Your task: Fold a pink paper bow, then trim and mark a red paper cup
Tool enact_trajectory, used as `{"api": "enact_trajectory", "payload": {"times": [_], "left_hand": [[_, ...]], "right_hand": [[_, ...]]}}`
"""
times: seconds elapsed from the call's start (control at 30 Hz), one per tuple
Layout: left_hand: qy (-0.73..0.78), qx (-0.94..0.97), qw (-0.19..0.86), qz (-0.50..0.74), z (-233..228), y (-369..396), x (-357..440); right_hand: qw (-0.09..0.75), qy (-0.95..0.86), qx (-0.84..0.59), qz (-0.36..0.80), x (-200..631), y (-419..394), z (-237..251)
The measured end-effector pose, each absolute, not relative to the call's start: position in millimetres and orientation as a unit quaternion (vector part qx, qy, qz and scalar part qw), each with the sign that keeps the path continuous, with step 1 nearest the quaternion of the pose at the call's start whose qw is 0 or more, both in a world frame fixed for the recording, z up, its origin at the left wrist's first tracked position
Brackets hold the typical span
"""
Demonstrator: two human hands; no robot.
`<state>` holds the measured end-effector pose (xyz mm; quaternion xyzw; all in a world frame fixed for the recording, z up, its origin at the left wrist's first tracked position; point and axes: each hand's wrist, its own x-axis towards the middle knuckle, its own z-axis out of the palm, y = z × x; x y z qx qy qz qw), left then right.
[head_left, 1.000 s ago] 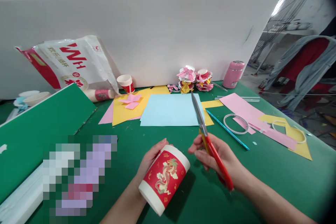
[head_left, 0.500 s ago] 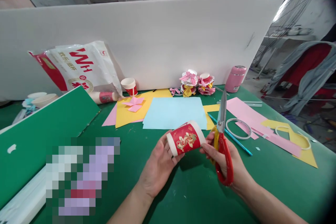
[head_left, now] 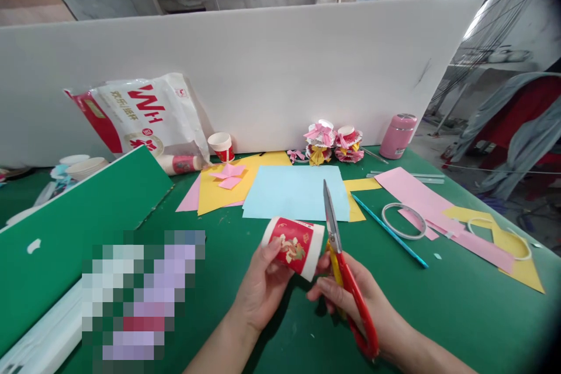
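A red and white paper cup (head_left: 294, 246) with a gold printed pattern lies tilted on its side in my left hand (head_left: 263, 286). The thumb presses on its printed wall and the fingers are behind it. My right hand (head_left: 363, 298) is closed round a pair of scissors (head_left: 350, 283) with one red and one yellow handle. The blades point up and away, pressed together. My right fingertips are close to the cup's right rim; I cannot tell whether they touch it. Beyond the cup lie light blue paper sheets (head_left: 298, 193).
Yellow paper (head_left: 210, 196) and a pink folded paper (head_left: 228, 174) lie behind, with another cup (head_left: 221, 146). Ruffled cup crafts (head_left: 319, 140) and a pink bottle (head_left: 398, 136) stand by the white partition. Rightward are a blue pencil (head_left: 390, 232), a tape roll (head_left: 404, 237) and pink strips (head_left: 407, 187). A green board (head_left: 87, 204) leans leftward.
The cup has moved left and turned, now held by my left hand with the thumb on its wall. My right hand and the scissors have dropped lower and left, off the cup's rim.
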<state>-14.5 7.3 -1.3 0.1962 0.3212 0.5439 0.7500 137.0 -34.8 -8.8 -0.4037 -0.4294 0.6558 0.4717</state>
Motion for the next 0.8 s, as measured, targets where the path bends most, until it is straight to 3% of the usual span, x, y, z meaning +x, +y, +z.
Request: {"api": "enact_trajectory", "payload": {"times": [0.1,0.23,0.3,0.37,0.4,0.5,0.8], "left_hand": [[0.348,0.124,0.718,0.590,1,10,-17],[0.368,0.091,0.721,0.580,3,12,-20],[0.373,0.090,0.726,0.571,4,13,-21],[0.377,0.094,0.726,0.568,2,13,-22],[0.376,0.098,0.728,0.564,1,13,-22],[0.369,0.104,0.744,0.548,-2,12,-22],[0.358,0.105,0.758,0.535,-7,7,-20]], "right_hand": [[0.473,-0.461,-0.469,0.586,148,-26,-6],[0.460,-0.565,-0.597,0.336,199,1,2],[0.364,-0.610,-0.684,0.162,234,17,7],[0.210,-0.628,-0.748,0.055,268,30,12],[0.129,-0.643,-0.754,0.036,282,35,14],[0.080,-0.642,-0.762,0.032,313,45,15],[0.046,-0.608,-0.791,0.045,347,43,-8]]}}
